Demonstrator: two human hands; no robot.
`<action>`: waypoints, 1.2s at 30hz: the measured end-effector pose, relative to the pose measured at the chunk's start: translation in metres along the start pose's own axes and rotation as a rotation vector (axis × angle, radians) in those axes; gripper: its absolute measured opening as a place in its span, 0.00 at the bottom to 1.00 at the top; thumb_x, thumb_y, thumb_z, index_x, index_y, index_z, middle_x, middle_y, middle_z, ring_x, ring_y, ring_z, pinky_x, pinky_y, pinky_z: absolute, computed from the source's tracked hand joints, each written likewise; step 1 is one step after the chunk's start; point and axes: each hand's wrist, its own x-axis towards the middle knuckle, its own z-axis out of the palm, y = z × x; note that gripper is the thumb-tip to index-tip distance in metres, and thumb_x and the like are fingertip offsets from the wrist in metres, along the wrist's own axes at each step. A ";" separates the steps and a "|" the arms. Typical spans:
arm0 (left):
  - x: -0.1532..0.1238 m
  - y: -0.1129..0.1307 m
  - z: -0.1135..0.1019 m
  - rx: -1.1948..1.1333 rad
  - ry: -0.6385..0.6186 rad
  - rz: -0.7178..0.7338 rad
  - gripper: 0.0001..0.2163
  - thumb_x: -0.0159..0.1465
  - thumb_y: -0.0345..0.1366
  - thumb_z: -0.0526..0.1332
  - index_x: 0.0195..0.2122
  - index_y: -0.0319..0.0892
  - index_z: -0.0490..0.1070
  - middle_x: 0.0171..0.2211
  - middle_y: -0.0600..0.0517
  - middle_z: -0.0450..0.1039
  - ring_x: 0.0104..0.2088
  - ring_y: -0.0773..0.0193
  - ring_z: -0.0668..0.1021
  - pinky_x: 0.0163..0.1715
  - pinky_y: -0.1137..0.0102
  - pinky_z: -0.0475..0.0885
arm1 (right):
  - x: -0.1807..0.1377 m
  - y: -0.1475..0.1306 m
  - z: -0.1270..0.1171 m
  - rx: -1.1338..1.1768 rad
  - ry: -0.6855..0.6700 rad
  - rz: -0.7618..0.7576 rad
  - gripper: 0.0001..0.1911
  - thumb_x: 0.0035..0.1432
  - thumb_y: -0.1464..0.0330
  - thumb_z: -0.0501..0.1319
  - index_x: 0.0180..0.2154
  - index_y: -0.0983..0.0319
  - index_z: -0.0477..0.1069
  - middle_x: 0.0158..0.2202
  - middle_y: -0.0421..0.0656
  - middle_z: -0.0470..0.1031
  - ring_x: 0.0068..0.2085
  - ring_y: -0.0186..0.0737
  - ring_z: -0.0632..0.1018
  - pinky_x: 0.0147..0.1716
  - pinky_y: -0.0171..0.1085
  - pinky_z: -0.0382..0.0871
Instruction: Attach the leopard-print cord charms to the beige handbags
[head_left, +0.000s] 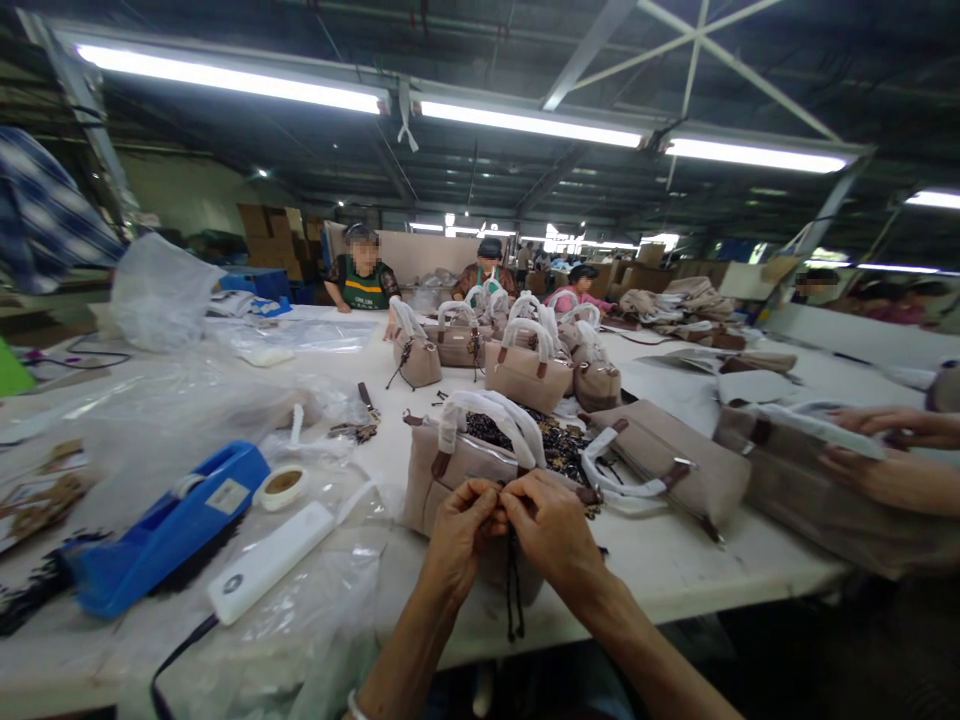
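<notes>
A beige handbag (427,455) stands upright at the table's near edge, its handles (491,415) wrapped in white film. In front of it my left hand (466,520) and my right hand (546,520) meet with fingertips pinched together. A dark cord (513,590) hangs down from between them, and both hands are closed on its upper part. The exact spot where the fingers grip is mostly hidden. Behind the bag lies a pile of dark cords with brownish charms (564,445).
A blue tape dispenser (172,530), a tape roll (283,487) and a white handheld device (270,562) lie left among clear plastic. Several wrapped handbags (525,370) stand beyond. At right, a co-worker's hands (892,465) touch another bag (795,480). More people sit across the table.
</notes>
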 end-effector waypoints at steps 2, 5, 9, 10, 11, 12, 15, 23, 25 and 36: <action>0.000 -0.002 0.000 0.066 0.019 0.072 0.14 0.50 0.42 0.73 0.27 0.37 0.73 0.24 0.56 0.72 0.23 0.72 0.74 0.25 0.78 0.73 | -0.001 0.001 0.001 0.001 0.008 0.005 0.09 0.59 0.72 0.58 0.27 0.61 0.72 0.28 0.42 0.74 0.32 0.39 0.75 0.33 0.36 0.63; -0.002 -0.003 0.000 0.193 0.048 0.140 0.13 0.52 0.43 0.71 0.28 0.38 0.73 0.25 0.55 0.73 0.25 0.69 0.75 0.26 0.75 0.74 | -0.002 0.005 0.003 0.019 0.013 0.043 0.08 0.59 0.72 0.58 0.27 0.61 0.71 0.28 0.42 0.74 0.31 0.40 0.75 0.33 0.37 0.63; -0.002 0.000 0.002 0.321 0.054 0.146 0.13 0.54 0.43 0.68 0.27 0.38 0.72 0.24 0.54 0.73 0.25 0.66 0.76 0.28 0.71 0.75 | -0.002 0.008 0.002 0.045 -0.010 0.056 0.08 0.59 0.71 0.58 0.27 0.61 0.71 0.28 0.42 0.74 0.31 0.41 0.75 0.33 0.38 0.63; -0.002 0.001 0.002 0.346 0.052 0.155 0.12 0.55 0.43 0.67 0.27 0.38 0.71 0.23 0.54 0.73 0.24 0.65 0.76 0.28 0.70 0.75 | -0.002 0.008 0.001 0.047 -0.014 0.047 0.08 0.59 0.71 0.58 0.27 0.61 0.71 0.28 0.42 0.73 0.31 0.41 0.75 0.33 0.38 0.63; -0.002 0.002 0.002 0.370 0.049 0.168 0.12 0.56 0.43 0.67 0.27 0.38 0.71 0.23 0.54 0.73 0.24 0.65 0.76 0.27 0.70 0.74 | -0.002 0.007 0.001 0.049 -0.016 0.038 0.08 0.59 0.71 0.58 0.27 0.61 0.71 0.28 0.42 0.73 0.31 0.41 0.75 0.33 0.38 0.63; -0.002 0.002 0.002 0.397 0.046 0.185 0.11 0.56 0.42 0.66 0.27 0.39 0.71 0.23 0.54 0.73 0.23 0.65 0.75 0.27 0.70 0.74 | -0.002 0.006 0.000 0.052 -0.015 0.032 0.08 0.59 0.71 0.57 0.27 0.61 0.70 0.28 0.42 0.73 0.31 0.41 0.75 0.33 0.37 0.63; -0.004 0.004 0.004 0.496 0.044 0.260 0.09 0.59 0.40 0.63 0.26 0.40 0.71 0.22 0.54 0.72 0.24 0.65 0.74 0.27 0.72 0.71 | -0.001 0.003 -0.002 0.089 -0.013 0.066 0.09 0.58 0.70 0.57 0.26 0.60 0.70 0.27 0.42 0.73 0.31 0.41 0.74 0.32 0.38 0.64; -0.006 0.012 0.010 0.754 -0.054 0.437 0.07 0.62 0.35 0.60 0.27 0.43 0.73 0.23 0.54 0.72 0.26 0.64 0.73 0.29 0.73 0.66 | 0.006 0.006 -0.017 0.350 -0.207 0.321 0.11 0.55 0.65 0.58 0.23 0.61 0.72 0.21 0.38 0.72 0.25 0.37 0.72 0.26 0.34 0.63; -0.005 0.015 0.009 0.814 -0.102 0.483 0.08 0.62 0.36 0.60 0.27 0.44 0.75 0.24 0.53 0.73 0.27 0.64 0.74 0.31 0.72 0.66 | 0.009 0.007 -0.022 0.442 -0.261 0.376 0.12 0.53 0.62 0.59 0.23 0.62 0.71 0.18 0.37 0.69 0.22 0.35 0.70 0.23 0.33 0.61; -0.002 0.010 0.006 0.866 -0.113 0.521 0.08 0.63 0.35 0.61 0.27 0.44 0.77 0.25 0.52 0.74 0.28 0.63 0.75 0.32 0.72 0.67 | 0.000 0.013 -0.010 0.812 -0.279 0.555 0.18 0.47 0.54 0.65 0.23 0.64 0.71 0.18 0.38 0.70 0.20 0.33 0.69 0.21 0.32 0.62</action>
